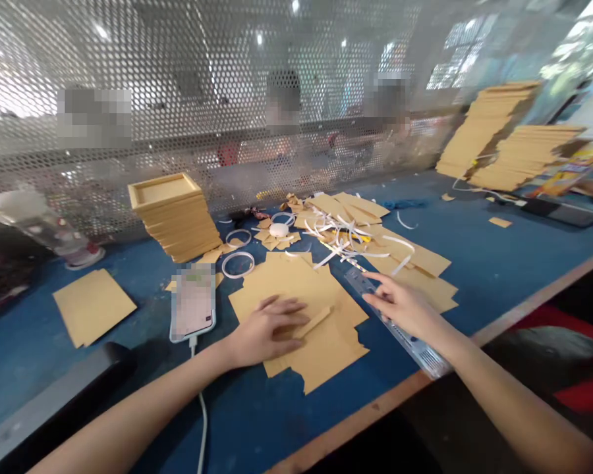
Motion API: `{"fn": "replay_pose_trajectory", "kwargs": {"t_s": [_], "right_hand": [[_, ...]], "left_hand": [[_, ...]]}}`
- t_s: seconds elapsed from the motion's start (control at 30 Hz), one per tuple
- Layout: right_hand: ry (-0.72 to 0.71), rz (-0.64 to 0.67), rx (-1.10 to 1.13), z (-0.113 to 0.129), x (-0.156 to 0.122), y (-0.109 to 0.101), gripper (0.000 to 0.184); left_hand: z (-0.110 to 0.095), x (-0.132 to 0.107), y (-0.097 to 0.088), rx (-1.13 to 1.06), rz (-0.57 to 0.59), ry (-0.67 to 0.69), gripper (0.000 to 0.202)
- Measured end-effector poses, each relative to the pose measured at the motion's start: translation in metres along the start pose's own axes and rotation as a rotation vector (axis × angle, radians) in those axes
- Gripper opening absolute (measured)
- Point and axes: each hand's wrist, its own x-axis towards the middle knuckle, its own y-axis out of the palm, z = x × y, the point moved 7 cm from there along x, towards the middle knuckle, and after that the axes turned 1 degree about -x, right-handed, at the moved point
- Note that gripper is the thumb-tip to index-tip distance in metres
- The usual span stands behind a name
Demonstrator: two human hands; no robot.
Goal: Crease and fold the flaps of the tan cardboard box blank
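My left hand [267, 329] lies flat with fingers spread on a stack of tan die-cut cardboard sheets [321, 349] on the blue table [474, 263]. A narrow cardboard strip [313, 321] sits just past its fingertips. My right hand [400, 306] rests with fingers stretched out on a clear plastic ruler [415, 345] that lies slantwise beside the sheets, running toward the table's front edge.
A phone [194, 301] on a white cable lies left of the sheets. Tape rings [238, 264], paper strips and cardboard scraps [346, 240] lie behind. A stack of tan trays [175, 214] stands back left, cardboard piles [504, 141] back right. A perforated metal screen [227, 85] backs the table; people sit behind it.
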Motion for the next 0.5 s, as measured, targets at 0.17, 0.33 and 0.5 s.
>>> {"fn": "replay_pose_trajectory", "kwargs": {"t_s": [0.17, 0.33, 0.5], "right_hand": [[-0.182, -0.038, -0.477, 0.022, 0.03, -0.006, 0.041], [-0.56, -0.008, -0.43, 0.075, 0.031, 0.001, 0.031], [-0.717, 0.568, -0.21, 0.104, 0.018, 0.047, 0.043]], "left_hand": [[0.002, -0.002, 0.001, -0.103, -0.098, -0.117, 0.012], [-0.004, -0.004, 0.002, -0.145, -0.127, -0.115, 0.014], [-0.004, -0.007, -0.007, -0.154, -0.197, -0.114, 0.011]]}}
